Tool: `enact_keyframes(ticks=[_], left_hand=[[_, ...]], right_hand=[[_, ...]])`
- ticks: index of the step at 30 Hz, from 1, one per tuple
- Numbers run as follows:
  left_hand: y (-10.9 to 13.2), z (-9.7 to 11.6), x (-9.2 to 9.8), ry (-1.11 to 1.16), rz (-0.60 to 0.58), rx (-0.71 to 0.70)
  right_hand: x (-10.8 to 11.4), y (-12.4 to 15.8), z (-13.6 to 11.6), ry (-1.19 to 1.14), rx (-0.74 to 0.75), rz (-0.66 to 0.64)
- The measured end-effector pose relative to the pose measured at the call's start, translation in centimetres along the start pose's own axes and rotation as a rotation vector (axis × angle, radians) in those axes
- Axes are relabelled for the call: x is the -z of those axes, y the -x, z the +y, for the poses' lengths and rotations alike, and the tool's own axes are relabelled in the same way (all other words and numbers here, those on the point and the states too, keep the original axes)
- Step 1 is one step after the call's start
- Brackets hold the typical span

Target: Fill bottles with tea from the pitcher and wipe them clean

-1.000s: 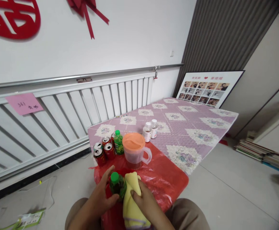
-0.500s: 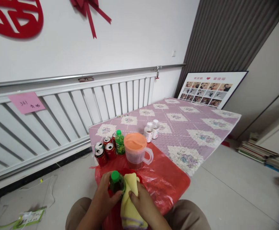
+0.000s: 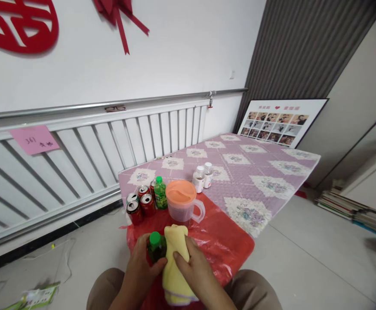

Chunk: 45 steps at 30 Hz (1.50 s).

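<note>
My left hand [image 3: 143, 260] is wrapped around a dark plastic bottle with a green cap [image 3: 156, 246], held upright near the table's front edge. In my right hand [image 3: 192, 262] is a folded yellow cloth [image 3: 175, 275], pressed against the bottle's right side. The bottle's lower part is hidden by my hand and the cloth. Just beyond them stands a clear pitcher with an orange lid [image 3: 181, 196], some dark liquid low inside it. A second green-capped bottle [image 3: 160, 193] stands to the pitcher's left.
Several opened drink cans [image 3: 146, 204] cluster at the table's left edge. Two small white-capped bottles [image 3: 198, 180] stand behind the pitcher. Red plastic sheeting [image 3: 220, 237] covers the near end of the flowered tablecloth [image 3: 239, 172]. A white radiator [image 3: 104, 146] runs along the wall.
The cloth's top has risen and now overlaps the pitcher's base; my right hand has moved slightly upward with it. My left hand still holds the bottle in nearly the same place.
</note>
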<state>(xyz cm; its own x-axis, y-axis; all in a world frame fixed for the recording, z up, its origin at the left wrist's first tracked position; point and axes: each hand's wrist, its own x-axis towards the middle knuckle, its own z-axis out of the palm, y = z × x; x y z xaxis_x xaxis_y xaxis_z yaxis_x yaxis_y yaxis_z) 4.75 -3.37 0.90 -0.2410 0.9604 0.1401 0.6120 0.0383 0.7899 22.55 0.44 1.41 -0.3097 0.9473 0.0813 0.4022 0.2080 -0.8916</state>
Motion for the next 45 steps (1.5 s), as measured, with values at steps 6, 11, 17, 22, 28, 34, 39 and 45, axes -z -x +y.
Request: enact_keyframes(ticks=[6, 11, 17, 22, 28, 34, 39, 45], left_hand=[[-0.5, -1.5, 0.1, 0.048, -0.080, 0.007], [-1.9, -1.5, 2.7, 0.150, -0.313, -0.121], [-2.4, -1.4, 2.8, 0.160, -0.397, -0.167], [-1.2, -1.3, 1.0, 0.104, -0.148, -0.113], [-0.4, -1.2, -0.1, 0.027, 0.011, -0.038], [-0.3, -1.9, -0.7, 0.006, 0.057, 0.003], [-0.4, -1.5, -0.7, 0.061, 0.008, 0.067], [-0.3, -1.2, -0.7, 0.099, -0.010, 0.137]], right_hand=[[-1.6, 0.6, 3.7, 0.023, -0.062, -0.100], [-1.2, 1.0, 4.6, -0.033, -0.061, -0.003], [0.0, 1.0, 0.9, -0.067, -0.018, 0.096], [-1.0, 0.7, 0.8, -0.033, -0.024, 0.081], [-3.4, 0.2, 4.4, -0.040, -0.096, -0.055], [-2.0, 0.3, 2.7, -0.042, -0.090, 0.003], [-0.3, 0.0, -0.4, 0.007, 0.025, 0.087], [-1.8, -0.1, 1.9, 0.062, -0.028, -0.009]])
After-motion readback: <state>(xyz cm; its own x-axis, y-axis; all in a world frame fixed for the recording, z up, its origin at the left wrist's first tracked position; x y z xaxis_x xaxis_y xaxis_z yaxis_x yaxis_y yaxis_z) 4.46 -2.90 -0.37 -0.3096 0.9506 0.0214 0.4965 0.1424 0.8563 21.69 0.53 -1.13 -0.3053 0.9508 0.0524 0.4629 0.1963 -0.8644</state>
